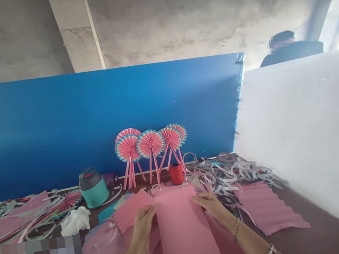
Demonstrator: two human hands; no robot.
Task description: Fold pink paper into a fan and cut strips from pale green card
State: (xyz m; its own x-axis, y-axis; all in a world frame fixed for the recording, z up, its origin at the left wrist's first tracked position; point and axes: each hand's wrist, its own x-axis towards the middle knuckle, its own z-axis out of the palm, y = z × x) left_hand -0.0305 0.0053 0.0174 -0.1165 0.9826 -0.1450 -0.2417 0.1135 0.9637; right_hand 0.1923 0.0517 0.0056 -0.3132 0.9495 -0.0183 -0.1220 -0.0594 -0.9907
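Across the back you face a long, flat blue panel [62, 125], its right edge slanting down to meet a smooth white panel [320, 122] that walls off your right side. Below them spreads the dark brown tabletop [320, 238], its most open stretch at the lower right, between the white panel's foot and the papers. Straight ahead of you, in the middle, is a long flat pink paper sheet [186, 234], its near end running out of view; you cannot tell whether its underside touches the papers below. To its right lies a rippled pink paper piece [269, 209], and beyond that a tangle of curled pale strips [229, 173] crowds the corner where the panels meet. Upright before the blue panel stand round pleated pink paper fans [150, 143] with blue and cream rims. Your hands are apart: the left hand [145, 223] pinches the sheet's left edge, the right hand [212, 207] its right edge, both near the far corners. Left of them sit a teal container with a dark grey top [95, 194] and a crumpled white wad [75, 221]. A small red cylinder [176, 174] stands just beyond the sheet's far edge, leaving little room there.
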